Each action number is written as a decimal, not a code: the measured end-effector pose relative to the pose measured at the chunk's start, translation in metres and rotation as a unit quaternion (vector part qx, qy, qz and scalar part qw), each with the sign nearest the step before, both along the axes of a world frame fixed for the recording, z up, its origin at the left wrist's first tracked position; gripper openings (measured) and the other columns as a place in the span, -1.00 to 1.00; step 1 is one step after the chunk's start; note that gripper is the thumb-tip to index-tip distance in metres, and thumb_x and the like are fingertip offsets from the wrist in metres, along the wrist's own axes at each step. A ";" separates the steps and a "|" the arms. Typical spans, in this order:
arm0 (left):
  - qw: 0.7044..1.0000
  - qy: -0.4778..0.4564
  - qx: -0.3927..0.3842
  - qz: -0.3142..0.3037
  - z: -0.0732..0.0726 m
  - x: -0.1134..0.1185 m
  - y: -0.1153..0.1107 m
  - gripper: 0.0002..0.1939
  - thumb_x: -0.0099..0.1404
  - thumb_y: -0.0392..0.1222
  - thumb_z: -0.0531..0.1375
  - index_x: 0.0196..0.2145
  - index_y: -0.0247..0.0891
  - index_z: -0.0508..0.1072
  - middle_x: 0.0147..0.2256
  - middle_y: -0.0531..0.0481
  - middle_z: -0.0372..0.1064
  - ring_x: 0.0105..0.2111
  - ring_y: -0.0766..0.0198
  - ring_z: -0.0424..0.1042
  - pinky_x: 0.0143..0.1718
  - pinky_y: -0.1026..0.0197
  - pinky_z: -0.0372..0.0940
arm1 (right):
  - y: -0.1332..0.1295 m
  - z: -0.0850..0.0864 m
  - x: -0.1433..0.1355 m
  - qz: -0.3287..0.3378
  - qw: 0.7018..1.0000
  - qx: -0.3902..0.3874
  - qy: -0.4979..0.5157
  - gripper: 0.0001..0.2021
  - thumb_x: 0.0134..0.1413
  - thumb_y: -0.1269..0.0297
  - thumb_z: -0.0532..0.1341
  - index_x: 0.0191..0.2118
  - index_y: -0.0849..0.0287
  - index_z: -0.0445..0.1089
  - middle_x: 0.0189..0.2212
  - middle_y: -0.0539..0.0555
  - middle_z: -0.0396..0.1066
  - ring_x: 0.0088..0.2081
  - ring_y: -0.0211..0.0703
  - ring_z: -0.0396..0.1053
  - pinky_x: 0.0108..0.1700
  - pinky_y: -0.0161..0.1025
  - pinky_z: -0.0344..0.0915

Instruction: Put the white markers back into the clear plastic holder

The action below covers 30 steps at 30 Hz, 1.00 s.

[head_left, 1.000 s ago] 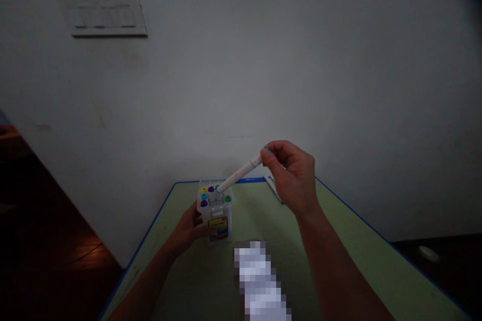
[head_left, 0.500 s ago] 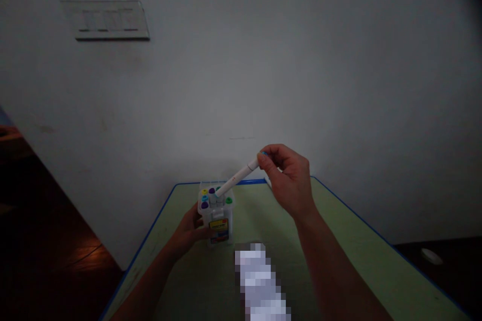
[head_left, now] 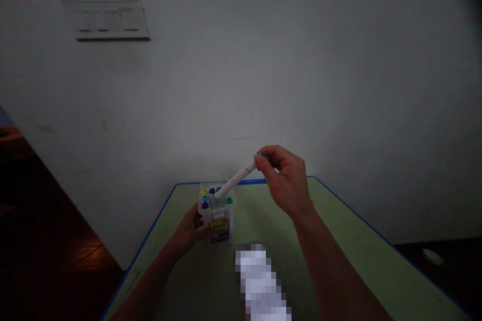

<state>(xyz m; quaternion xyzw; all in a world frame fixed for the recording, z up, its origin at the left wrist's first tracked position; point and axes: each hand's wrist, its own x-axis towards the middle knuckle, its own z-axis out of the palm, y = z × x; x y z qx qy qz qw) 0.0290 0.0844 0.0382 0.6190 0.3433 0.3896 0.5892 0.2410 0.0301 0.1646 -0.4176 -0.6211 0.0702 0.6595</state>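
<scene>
A clear plastic box [head_left: 219, 228] with a yellow and dark label stands on the green table. Several markers with purple, yellow, blue and green ends are upright in it. My left hand [head_left: 191, 230] is wrapped round the box's left side, its fingers partly hidden behind it. Between thumb and fingers, my right hand [head_left: 284, 175] pinches the blue end of a white marker [head_left: 236, 179]. This marker slants down to the left, and its lower end is at the box's open top.
The green table [head_left: 350, 241] has a blue edge and meets a grey wall. A pixelated pale object [head_left: 259, 278] lies at the front middle. A switch panel [head_left: 109, 21] is on the wall. Something small and white [head_left: 433, 257] lies beyond the table at right.
My right hand has moved slightly left, bringing the white marker a little further left and down over the box. My left hand and the box have stayed in place.
</scene>
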 end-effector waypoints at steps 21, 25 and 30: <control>1.000 -0.001 -0.014 0.000 -0.003 -0.002 0.002 -0.38 -0.17 -0.40 0.28 -0.11 -0.22 0.23 -0.12 -0.10 0.38 -0.12 -0.01 0.36 -0.13 -0.02 0.27 | 0.001 -0.003 -0.002 -0.003 1.000 -0.009 -0.027 -0.89 -0.04 0.30 0.11 -0.48 0.21 0.29 -0.61 -0.05 0.24 -0.54 -0.33 0.18 -0.47 -0.36 0.15; 1.000 0.003 -0.012 -0.004 0.000 0.000 0.001 -0.41 -0.15 -0.40 0.27 -0.11 -0.23 0.23 -0.11 -0.10 0.37 -0.11 -0.02 0.36 -0.14 -0.03 0.28 | 0.001 -0.003 -0.002 -0.007 1.000 -0.011 -0.028 -0.89 -0.04 0.29 0.11 -0.47 0.21 0.30 -0.61 -0.05 0.23 -0.54 -0.34 0.17 -0.47 -0.36 0.15; 1.000 0.007 -0.010 0.004 -0.002 -0.001 0.002 -0.38 -0.18 -0.40 0.29 -0.10 -0.24 0.23 -0.13 -0.09 0.39 -0.13 0.00 0.37 -0.11 -0.03 0.26 | 0.002 -0.003 -0.002 -0.010 0.999 -0.015 -0.034 -0.89 -0.05 0.29 0.11 -0.47 0.22 0.30 -0.61 -0.05 0.22 -0.54 -0.33 0.17 -0.46 -0.35 0.14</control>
